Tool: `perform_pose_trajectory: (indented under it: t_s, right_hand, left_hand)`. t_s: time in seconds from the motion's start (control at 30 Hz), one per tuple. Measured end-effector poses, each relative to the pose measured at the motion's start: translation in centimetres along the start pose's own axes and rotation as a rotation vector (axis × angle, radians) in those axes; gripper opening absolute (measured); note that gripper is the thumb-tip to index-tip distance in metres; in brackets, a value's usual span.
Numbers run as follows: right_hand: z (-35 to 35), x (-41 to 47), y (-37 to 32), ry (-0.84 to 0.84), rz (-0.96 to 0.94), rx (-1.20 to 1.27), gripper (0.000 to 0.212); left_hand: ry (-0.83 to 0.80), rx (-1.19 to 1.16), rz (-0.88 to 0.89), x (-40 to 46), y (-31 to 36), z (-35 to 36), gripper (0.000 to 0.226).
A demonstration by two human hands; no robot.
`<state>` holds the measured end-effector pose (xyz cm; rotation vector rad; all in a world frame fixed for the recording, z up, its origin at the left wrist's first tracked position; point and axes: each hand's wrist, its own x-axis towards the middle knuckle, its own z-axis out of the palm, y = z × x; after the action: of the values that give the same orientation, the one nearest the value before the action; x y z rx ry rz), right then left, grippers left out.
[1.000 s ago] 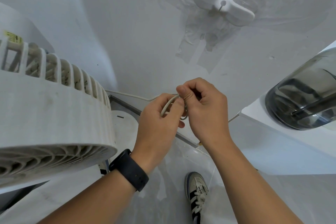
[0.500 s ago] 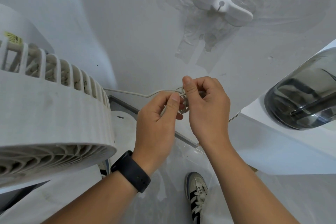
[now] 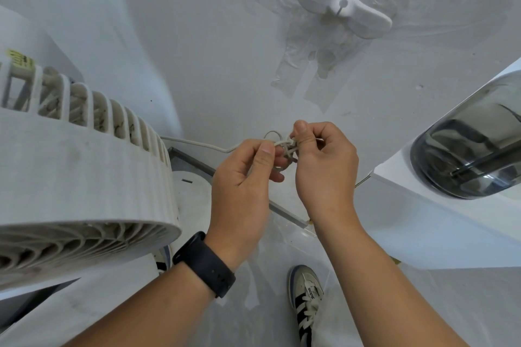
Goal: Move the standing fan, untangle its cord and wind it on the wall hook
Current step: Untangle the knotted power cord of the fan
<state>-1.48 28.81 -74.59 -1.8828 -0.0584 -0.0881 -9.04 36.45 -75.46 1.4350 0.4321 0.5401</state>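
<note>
While the fan (image 3: 84, 177) stands at the left, both hands, left hand (image 3: 242, 186) and right hand (image 3: 324, 166), pinch the knotted cord (image 3: 282, 146) below the wall hook (image 3: 344, 5), a thin, limp, light line best held beside the knot.

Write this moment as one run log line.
stage: untangling | left hand: pinches cord | right hand: pinches knot | wall hook: bare

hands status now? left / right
Left hand: closed, pinching the tangled cord between thumb and fingers.
Right hand: closed, pinching the same cord at the knot.
</note>
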Motion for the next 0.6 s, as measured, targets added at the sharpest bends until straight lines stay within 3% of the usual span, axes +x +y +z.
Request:
perform_pose_trajectory:
  t_s: [0.5,0.6]
  right_hand:
    - [-0.25,0.43,0.04,0.009,0.113,0.075,0.026]
    - [-0.48,0.53,0.13,-0.022,0.014,0.026,0.022]
  left_hand:
    - [-0.039,-0.046,-0.025,-0.11,-0.18,0.0,0.031]
    - [-0.074,0.018,-0.076,0.11,-0.2,-0.17,0.028]
